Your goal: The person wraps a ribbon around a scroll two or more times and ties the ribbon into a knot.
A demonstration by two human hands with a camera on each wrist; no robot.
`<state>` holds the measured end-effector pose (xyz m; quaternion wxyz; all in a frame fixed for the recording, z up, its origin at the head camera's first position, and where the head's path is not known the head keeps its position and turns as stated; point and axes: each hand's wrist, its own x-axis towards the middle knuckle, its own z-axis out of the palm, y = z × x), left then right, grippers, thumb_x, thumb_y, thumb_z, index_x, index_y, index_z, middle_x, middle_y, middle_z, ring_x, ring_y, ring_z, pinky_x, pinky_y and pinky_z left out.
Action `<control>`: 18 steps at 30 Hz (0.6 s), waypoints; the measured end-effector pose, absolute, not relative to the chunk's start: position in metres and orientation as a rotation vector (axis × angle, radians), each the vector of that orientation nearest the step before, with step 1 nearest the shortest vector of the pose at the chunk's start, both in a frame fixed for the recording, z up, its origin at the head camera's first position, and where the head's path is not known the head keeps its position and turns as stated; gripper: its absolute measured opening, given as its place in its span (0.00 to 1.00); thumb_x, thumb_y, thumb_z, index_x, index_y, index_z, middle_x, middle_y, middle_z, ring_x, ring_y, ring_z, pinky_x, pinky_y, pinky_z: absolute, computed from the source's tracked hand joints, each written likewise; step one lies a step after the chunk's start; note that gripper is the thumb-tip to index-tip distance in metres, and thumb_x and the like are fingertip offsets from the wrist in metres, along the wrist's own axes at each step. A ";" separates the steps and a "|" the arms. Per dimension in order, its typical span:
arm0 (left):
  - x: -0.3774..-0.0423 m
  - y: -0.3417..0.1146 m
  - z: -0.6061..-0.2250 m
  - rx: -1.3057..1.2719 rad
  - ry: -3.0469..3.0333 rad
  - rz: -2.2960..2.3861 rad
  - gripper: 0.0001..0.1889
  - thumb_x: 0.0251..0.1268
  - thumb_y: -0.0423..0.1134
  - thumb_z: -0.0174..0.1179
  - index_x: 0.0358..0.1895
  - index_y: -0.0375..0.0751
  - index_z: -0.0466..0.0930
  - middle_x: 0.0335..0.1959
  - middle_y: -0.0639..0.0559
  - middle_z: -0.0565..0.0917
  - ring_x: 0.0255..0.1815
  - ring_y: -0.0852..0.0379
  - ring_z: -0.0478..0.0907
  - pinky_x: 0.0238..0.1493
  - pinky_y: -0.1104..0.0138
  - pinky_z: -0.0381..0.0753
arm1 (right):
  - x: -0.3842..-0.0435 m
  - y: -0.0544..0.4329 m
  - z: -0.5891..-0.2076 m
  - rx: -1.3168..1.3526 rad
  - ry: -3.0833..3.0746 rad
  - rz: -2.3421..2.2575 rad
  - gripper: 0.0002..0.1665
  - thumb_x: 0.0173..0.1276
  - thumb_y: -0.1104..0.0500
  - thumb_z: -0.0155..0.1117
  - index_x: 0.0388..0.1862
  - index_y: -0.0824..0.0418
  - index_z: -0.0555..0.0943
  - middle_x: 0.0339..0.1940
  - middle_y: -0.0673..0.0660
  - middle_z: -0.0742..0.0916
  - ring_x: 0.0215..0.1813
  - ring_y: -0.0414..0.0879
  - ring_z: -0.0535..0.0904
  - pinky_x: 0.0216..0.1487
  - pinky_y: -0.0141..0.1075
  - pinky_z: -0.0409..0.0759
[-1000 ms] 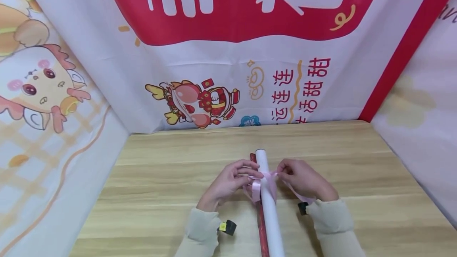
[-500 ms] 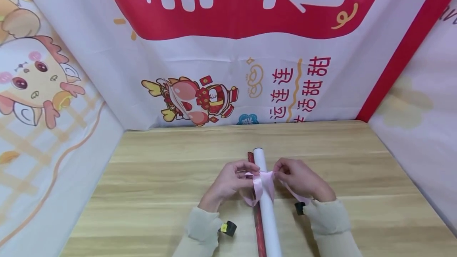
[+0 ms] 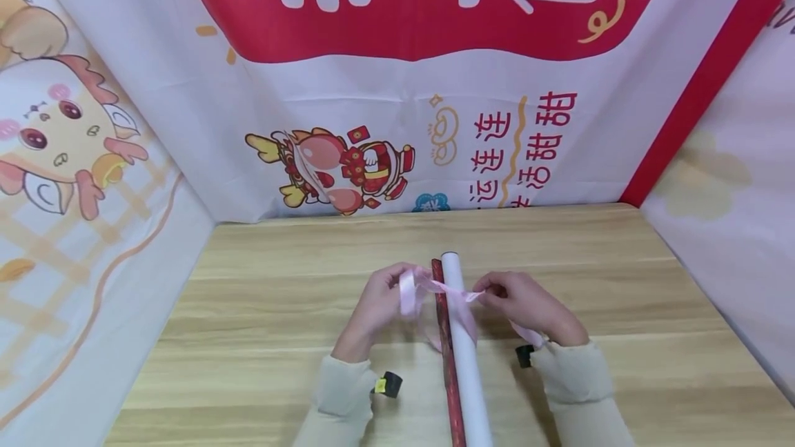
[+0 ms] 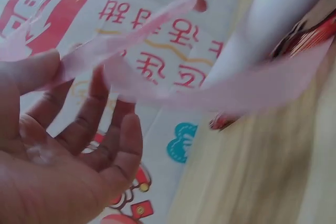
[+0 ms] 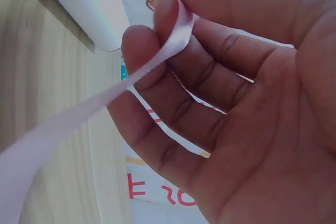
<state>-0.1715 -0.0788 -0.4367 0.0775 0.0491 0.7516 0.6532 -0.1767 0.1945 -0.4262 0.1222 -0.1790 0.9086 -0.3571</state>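
A pink ribbon (image 3: pixel 459 312) crosses over a long white tube (image 3: pixel 468 364) and a thinner dark red roll (image 3: pixel 453 392), which lie side by side on the table. To their left, my left hand (image 3: pixel 380 302) pinches the ribbon between thumb and forefinger, its other fingers loosely bent in the left wrist view. On the right side of the tube, my right hand (image 3: pixel 518 302) pinches another stretch of the same ribbon (image 5: pixel 105 95) between thumb and fingertip. A free ribbon tail hangs below the right hand, and a loop droops left of the red roll.
Both rolls run from mid-table toward the near edge of the wood-grain table (image 3: pixel 279 261). A white and red printed cloth (image 3: pixel 348 95) hangs behind it, with more printed cloth at both sides. Each sleeve has a small black device (image 3: pixel 390 385) near the wrist.
My left hand has moved left, away from the tube, drawing a ribbon loop with it across the red roll. The right hand stays nearly in place, still pinching its stretch.
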 end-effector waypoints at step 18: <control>-0.178 -0.147 -0.422 0.024 2.399 1.675 0.15 0.75 0.46 0.67 0.53 0.39 0.90 0.39 0.45 0.92 0.40 0.54 0.88 0.47 0.64 0.89 | -0.177 0.218 -0.421 -0.459 2.579 -0.956 0.07 0.77 0.56 0.67 0.46 0.57 0.88 0.37 0.53 0.87 0.39 0.46 0.77 0.44 0.39 0.79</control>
